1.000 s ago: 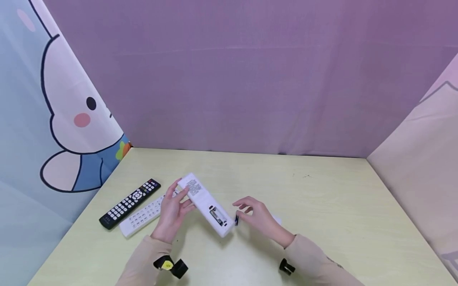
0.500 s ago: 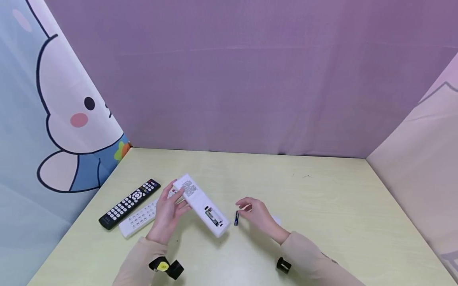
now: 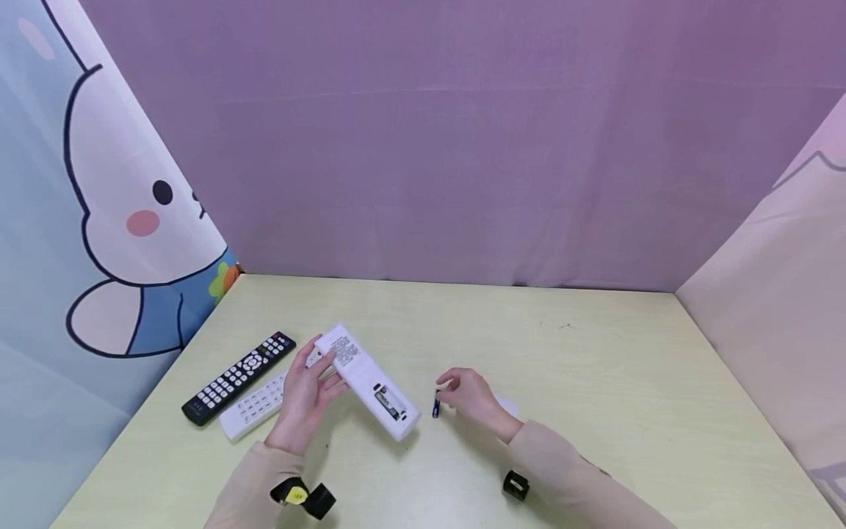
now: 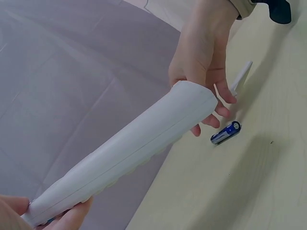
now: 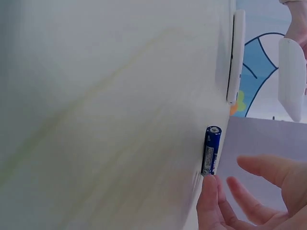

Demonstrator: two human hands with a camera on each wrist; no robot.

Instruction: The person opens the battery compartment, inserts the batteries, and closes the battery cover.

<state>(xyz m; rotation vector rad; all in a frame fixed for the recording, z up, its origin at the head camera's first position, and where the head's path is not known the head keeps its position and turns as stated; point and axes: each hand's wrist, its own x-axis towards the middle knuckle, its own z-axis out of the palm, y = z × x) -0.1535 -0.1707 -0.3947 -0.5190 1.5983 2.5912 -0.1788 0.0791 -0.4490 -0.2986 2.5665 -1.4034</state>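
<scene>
My left hand [image 3: 305,397] grips a white remote control [image 3: 370,382] by its far end, back side up and tilted above the table. Its battery compartment [image 3: 390,402] is uncovered; whether a battery sits inside is too small to tell. A blue battery [image 5: 211,150] lies on the table just right of the remote's near end. My right hand [image 3: 472,397] is beside the battery. In the right wrist view one fingertip [image 5: 209,184] is at the battery's end, while the thumb stands apart from it. Partly hidden behind that hand lies a flat white piece [image 3: 507,404].
On the left of the table lie a black remote control [image 3: 239,378] and a second white remote control [image 3: 254,408], side by side, buttons up. A purple cloth [image 3: 463,147] hangs behind the table's back edge. Black wrist devices [image 3: 515,485] hang at both sleeves.
My left hand has moved slightly left with the white remote control, widening the gap to the battery. The right hand has stayed near the battery, which has hardly moved.
</scene>
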